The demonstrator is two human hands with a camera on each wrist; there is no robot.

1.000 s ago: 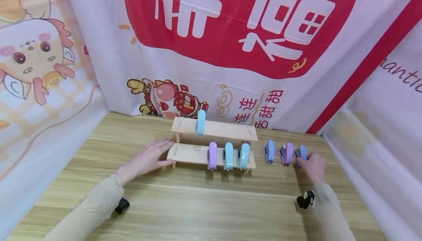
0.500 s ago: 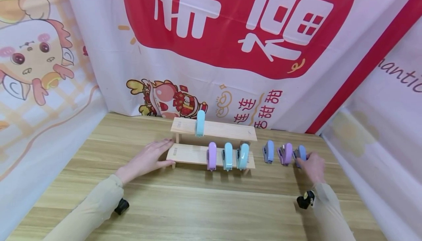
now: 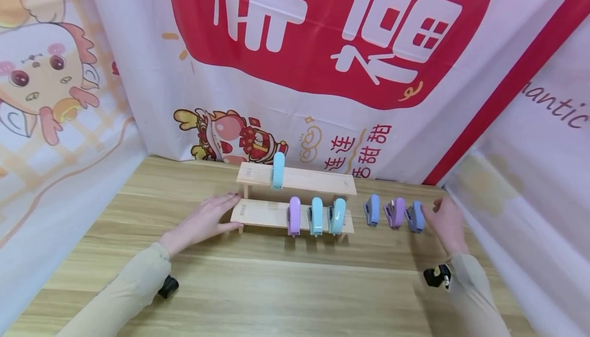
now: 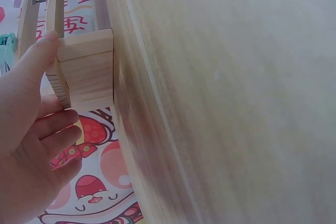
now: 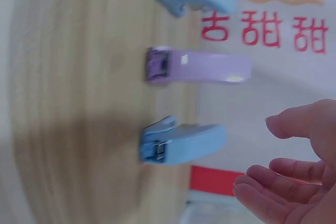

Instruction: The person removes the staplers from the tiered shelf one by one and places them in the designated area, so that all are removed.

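My left hand (image 3: 199,225) touches the left end of a two-tier wooden stand (image 3: 262,213), thumb and fingers spread around its end in the left wrist view. Just right of the outermost blue stapler (image 3: 416,217), my right hand (image 3: 447,224) is apart from it, fingers loosely bent and holding nothing. A purple stapler (image 3: 395,212) and another blue stapler (image 3: 372,210) stand upright to the left of that one. The lower tier carries a purple stapler (image 3: 294,216) and two teal staplers (image 3: 316,216) (image 3: 337,216). One light-blue stapler (image 3: 278,171) stands on the upper tier.
Behind the stand hangs a white and red printed cloth (image 3: 295,81), meeting the table's (image 3: 276,296) back edge. More printed cloth hangs on the left (image 3: 110,173) and right (image 3: 521,193). A black wrist device is on each sleeve.
My right hand has let go of the outermost blue stapler and moved slightly right, away from it. My left hand stays at the stand. The head view has shifted a little.
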